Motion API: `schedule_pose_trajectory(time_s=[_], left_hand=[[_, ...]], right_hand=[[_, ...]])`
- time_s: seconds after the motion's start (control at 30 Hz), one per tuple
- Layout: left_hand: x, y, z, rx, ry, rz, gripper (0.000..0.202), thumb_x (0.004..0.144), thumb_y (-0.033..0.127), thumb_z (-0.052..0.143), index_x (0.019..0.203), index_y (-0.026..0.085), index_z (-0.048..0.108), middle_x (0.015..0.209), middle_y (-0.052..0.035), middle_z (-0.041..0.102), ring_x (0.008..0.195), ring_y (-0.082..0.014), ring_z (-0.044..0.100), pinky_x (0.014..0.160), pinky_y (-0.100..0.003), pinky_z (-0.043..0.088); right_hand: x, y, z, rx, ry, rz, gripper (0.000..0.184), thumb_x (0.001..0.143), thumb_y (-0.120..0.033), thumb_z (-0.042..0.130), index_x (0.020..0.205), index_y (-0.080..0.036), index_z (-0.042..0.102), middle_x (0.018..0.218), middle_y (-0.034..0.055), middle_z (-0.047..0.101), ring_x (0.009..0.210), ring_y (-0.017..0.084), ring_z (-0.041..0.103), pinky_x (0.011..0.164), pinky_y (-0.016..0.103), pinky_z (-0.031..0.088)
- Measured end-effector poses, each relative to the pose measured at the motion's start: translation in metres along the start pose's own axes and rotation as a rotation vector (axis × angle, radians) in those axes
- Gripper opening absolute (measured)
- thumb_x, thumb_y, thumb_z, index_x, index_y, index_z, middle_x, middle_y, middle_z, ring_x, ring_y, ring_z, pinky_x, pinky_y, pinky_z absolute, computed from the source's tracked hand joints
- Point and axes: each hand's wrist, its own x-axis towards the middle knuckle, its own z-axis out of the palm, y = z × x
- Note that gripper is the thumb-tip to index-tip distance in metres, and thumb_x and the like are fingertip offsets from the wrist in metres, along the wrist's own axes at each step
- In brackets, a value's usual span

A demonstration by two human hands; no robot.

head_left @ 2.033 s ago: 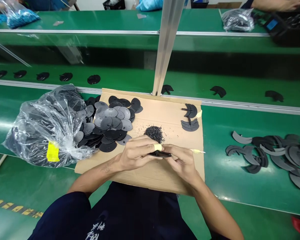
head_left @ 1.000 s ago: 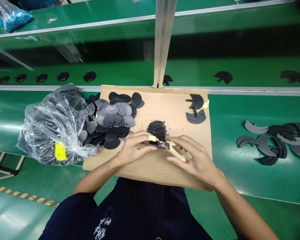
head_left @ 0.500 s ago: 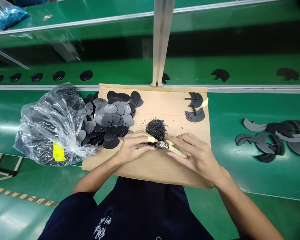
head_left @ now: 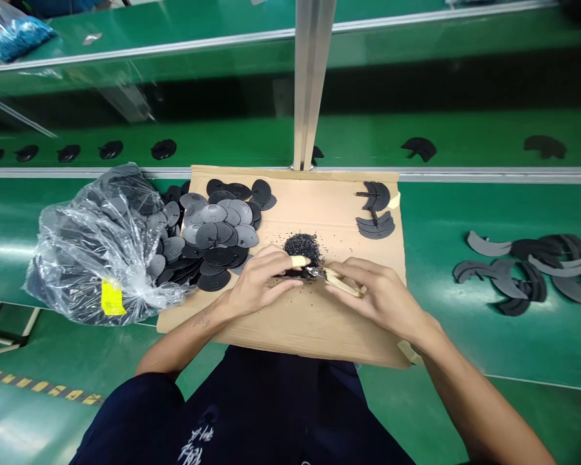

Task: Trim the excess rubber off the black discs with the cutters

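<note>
My left hand (head_left: pixel 259 282) is closed on a black plastic disc (head_left: pixel 290 273), pinched edge-on, with tan tape around one fingertip. My right hand (head_left: pixel 380 298) grips small cutters with tan handles (head_left: pixel 341 283), their metal jaws touching the disc's edge. Both hands rest over a sheet of cardboard (head_left: pixel 319 323), just below a small heap of black trimmings (head_left: pixel 303 246). A pile of black and grey discs (head_left: pixel 215 234) lies to the left on the cardboard.
A clear plastic bag of discs (head_left: pixel 99 248) lies at the left. Curved black offcuts (head_left: pixel 375 226) sit at the cardboard's right corner, and more grey curved pieces (head_left: pixel 527 268) lie on the green surface. Black parts (head_left: pixel 419 148) ride the conveyor behind a metal post (head_left: pixel 310 84).
My right hand has brought the cutters in from the side against the disc held in my left hand. Both hands have shifted slightly up toward the trimmings heap.
</note>
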Motion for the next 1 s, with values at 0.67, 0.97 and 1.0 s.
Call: schedule_pose_trajectory(time_s=[0.67, 0.97, 1.0], left_hand=[[0.0, -0.022, 0.006, 0.102, -0.053, -0.043, 0.025, 0.096, 0.01, 0.055, 0.115, 0.017, 0.07, 0.102, -0.0091, 0.073, 0.091, -0.0178, 0.069, 0.08, -0.029, 0.057], [-0.009, -0.024, -0.005, -0.096, 0.015, -0.021, 0.021, 0.097, 0.024, 0.068, 0.115, 0.019, 0.075, 0.097, -0.0102, 0.077, 0.083, -0.016, 0.07, 0.075, -0.027, 0.055], [-0.008, -0.022, -0.004, -0.12, 0.012, -0.02, 0.021, 0.096, 0.024, 0.068, 0.116, 0.019, 0.075, 0.097, -0.0103, 0.077, 0.083, -0.0159, 0.07, 0.075, -0.027, 0.055]], right_hand=[[0.019, -0.005, 0.027, -0.111, 0.196, -0.163, 0.023, 0.093, -0.012, 0.053, 0.113, -0.019, 0.063, 0.095, 0.0079, 0.068, 0.084, 0.022, 0.064, 0.073, 0.034, 0.052], [0.005, 0.017, 0.004, -0.068, 0.091, -0.123, 0.037, 0.095, -0.017, 0.056, 0.13, -0.022, 0.064, 0.11, 0.0108, 0.067, 0.098, 0.027, 0.064, 0.082, 0.043, 0.055], [0.006, 0.016, 0.004, -0.091, 0.082, -0.153, 0.035, 0.096, -0.019, 0.056, 0.13, -0.021, 0.064, 0.11, 0.0115, 0.068, 0.097, 0.027, 0.064, 0.08, 0.042, 0.055]])
